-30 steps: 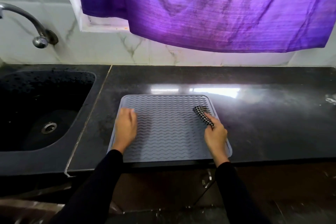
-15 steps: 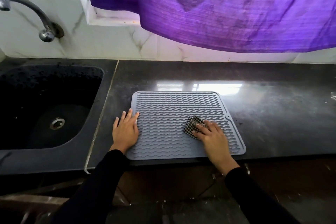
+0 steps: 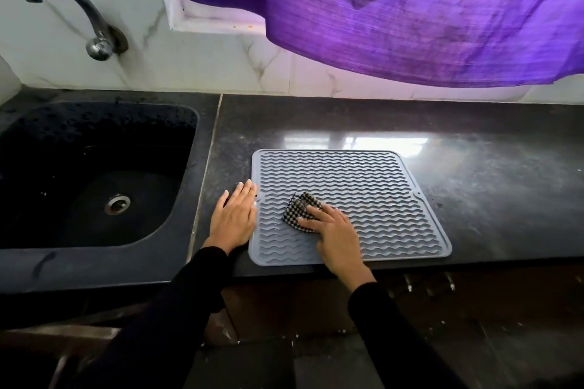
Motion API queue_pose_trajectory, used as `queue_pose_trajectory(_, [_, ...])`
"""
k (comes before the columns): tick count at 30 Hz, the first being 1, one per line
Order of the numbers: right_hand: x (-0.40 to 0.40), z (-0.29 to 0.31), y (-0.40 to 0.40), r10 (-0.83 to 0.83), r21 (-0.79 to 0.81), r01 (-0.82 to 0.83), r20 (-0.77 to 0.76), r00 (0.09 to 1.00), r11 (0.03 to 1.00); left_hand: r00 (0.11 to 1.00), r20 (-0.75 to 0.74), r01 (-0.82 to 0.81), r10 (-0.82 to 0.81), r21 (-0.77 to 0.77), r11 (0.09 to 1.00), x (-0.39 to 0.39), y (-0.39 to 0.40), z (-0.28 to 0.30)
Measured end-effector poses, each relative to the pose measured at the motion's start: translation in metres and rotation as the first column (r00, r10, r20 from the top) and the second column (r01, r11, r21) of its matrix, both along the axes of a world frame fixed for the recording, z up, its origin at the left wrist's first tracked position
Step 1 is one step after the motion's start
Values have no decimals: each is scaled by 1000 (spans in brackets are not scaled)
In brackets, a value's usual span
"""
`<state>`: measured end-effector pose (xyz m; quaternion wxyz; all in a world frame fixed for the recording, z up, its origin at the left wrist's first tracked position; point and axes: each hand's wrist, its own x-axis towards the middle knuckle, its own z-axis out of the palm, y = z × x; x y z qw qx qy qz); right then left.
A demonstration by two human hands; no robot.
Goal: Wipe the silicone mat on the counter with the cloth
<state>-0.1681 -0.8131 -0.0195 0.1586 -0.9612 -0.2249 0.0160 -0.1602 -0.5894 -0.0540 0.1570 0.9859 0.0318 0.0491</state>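
On the mat's [image 3: 363,186] left edge, left hand [image 3: 234,218] lies flat; right hand [image 3: 335,234] presses cloth [image 3: 298,208] with straight fingers.

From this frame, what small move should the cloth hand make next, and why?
Probably sweep the cloth rightward: the right hand presses it on the mat's left-centre, leaving the right side uncovered, while the left hand steadies the left edge.

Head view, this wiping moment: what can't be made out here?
- Part of the checked cloth: covered by the right hand, so its full size is unknown.
- Mat surface under both hands: hidden; the left hand covers its left edge.
- Dirt or moisture on the mat: too fine to tell.
- Purple curtain: cut off by the top edge.
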Motion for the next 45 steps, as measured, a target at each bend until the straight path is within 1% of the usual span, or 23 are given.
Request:
queue_pose_trajectory(3, [-6, -9, -5, 19, -120, 3, 181, 983, 993, 1000, -11, 7, -7, -7, 1000, -1, 0, -2])
queue_pose_trajectory(6, [-5, -5, -16, 39, -267, 39, 283, 958, 963, 999, -39, 4, -5, -14, 1000, 0, 0, 0])
queue_pose_trajectory(9, [-4, 4, -26, -21, -246, 102, 311, 950, 964, 1000, -28, 11, -12, -26, 1000, 0, -1, 2])
queue_pose_trajectory(11, [0, 25, -26, -261, -114, 274, 117, 958, 955, 1000, -13, 20, -21, -34, 999, 0, 0, 1])
queue_pose_trajectory(12, [7, 36, -24, -408, -29, 407, -42, 912, 913, 1000, 5, 22, -22, -49, 999, -1, 1, 1])
queue_pose_trajectory(13, [13, 47, -21, -506, 83, 531, -212, 836, 843, 999, 27, 20, -18, -71, 997, -1, 1, 1])
queue_pose_trajectory(14, [17, 55, -15, -530, 222, 619, -354, 771, 753, 999, 47, 14, -10, -96, 995, -2, 1, 1])
queue_pose_trajectory(15, [21, 60, -7, -505, 364, 653, -426, 751, 664, 999, 54, 6, 0, -113, 994, -3, 0, 1])
queue_pose_trajectory(16, [21, 62, 4, -474, 452, 635, -426, 771, 627, 999, 45, -5, 10, -118, 993, -5, -2, 2])
queue_pose_trajectory(18, [13, 61, 30, -367, 432, 457, -279, 887, 777, 1000, -2, -31, 31, -80, 996, -5, -7, 2])
queue_pose_trajectory(20, [1, 45, 50, -177, 252, 207, -136, 975, 945, 998, -27, -51, 50, -24, 998, -8, -12, 2])
queue_pose_trajectory(21, [-6, 35, 56, -65, 113, 76, -100, 993, 991, 998, -23, -61, 61, -7, 998, -9, -14, 1])
queue_pose_trajectory(23, [-12, 11, 55, 83, -134, -73, 66, 994, 988, 997, -16, -78, 78, 3, 997, -10, -14, 1])
queue_pose_trajectory(26, [-13, 8, 48, 93, -265, -89, 2, 996, 960, 996, -8, -85, 85, 5, 996, -10, -12, 2])
queue_pose_trajectory(29, [-5, 15, 39, 119, -382, -81, 79, 990, 921, 996, -24, -87, 87, 4, 996, -8, -14, 1])
queue_pose_trajectory(31, [3, 16, 36, 171, -369, -119, 111, 979, 922, 995, -31, -92, 92, 4, 996, -8, -13, 1])
queue_pose_trajectory(34, [13, 26, 35, 19, -272, -5, 46, 999, 962, 995, -27, -100, 101, 18, 995, -8, -14, 1])
queue_pose_trajectory(37, [33, 43, 30, -261, 14, 267, -169, 951, 964, 994, -3, -110, 110, 14, 994, -9, -15, 0])
queue_pose_trajectory(39, [39, 43, 32, -247, 227, 304, -248, 937, 925, 993, 10, -116, 116, 3, 993, -8, -15, 0])
queue_pose_trajectory(40, [36, 44, 37, -197, 244, 248, -216, 956, 938, 993, 13, -117, 117, 4, 993, -8, -15, 0])
queue_pose_trajectory(42, [19, 37, 48, -25, 107, 32, -62, 998, 994, 993, 14, -117, 117, 4, 993, -8, -14, -1])
queue_pose_trajectory(43, [12, 26, 52, 76, 17, -77, 46, 996, 997, 993, 16, -121, 121, -1, 993, -8, -14, -1])
queue_pose_trajectory(45, [5, 10, 52, 181, -88, -166, 218, 959, 982, 991, 32, -128, 129, -21, 991, -9, -15, -1])
